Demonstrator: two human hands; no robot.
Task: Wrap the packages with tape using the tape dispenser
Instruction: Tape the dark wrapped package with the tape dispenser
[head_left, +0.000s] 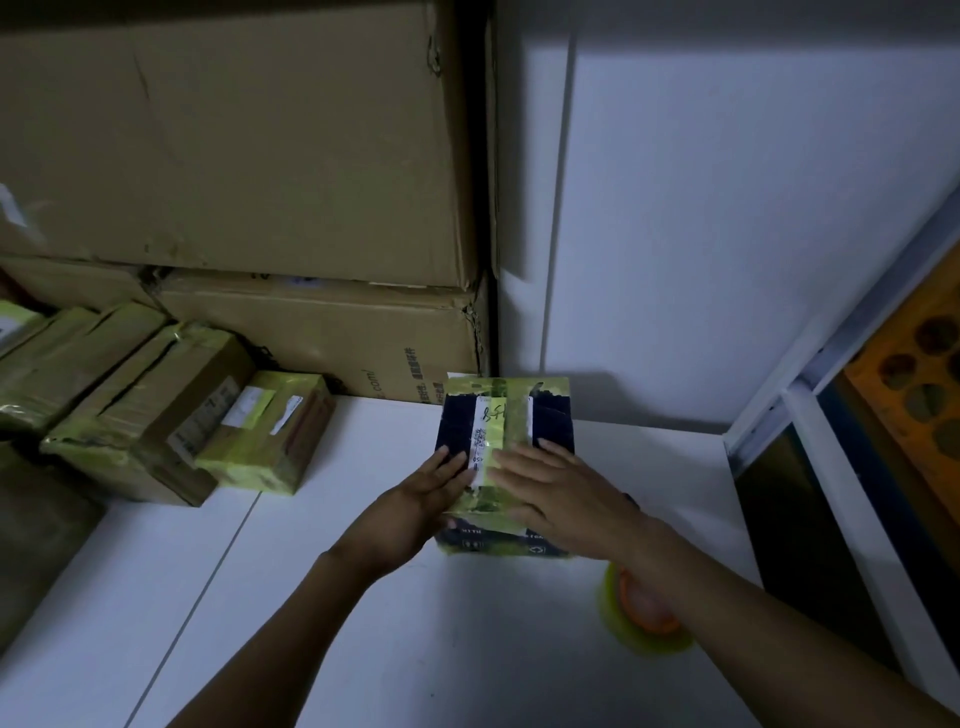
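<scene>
A dark blue package (553, 421) with a white label and a band of yellow-green tape over its top sits on the white table (311, 597). My left hand (415, 499) lies flat against its left near side, fingers straight. My right hand (556, 493) presses flat on the tape on top. A roll of yellow-green tape with an orange core, the tape dispenser (644, 613), lies on the table under my right forearm, partly hidden.
Several taped cardboard packages (270, 431) are lined up at the left of the table. Large cardboard cartons (234, 156) are stacked behind them. A white wall stands behind the package, and a shelf frame (810, 395) borders the table's right side.
</scene>
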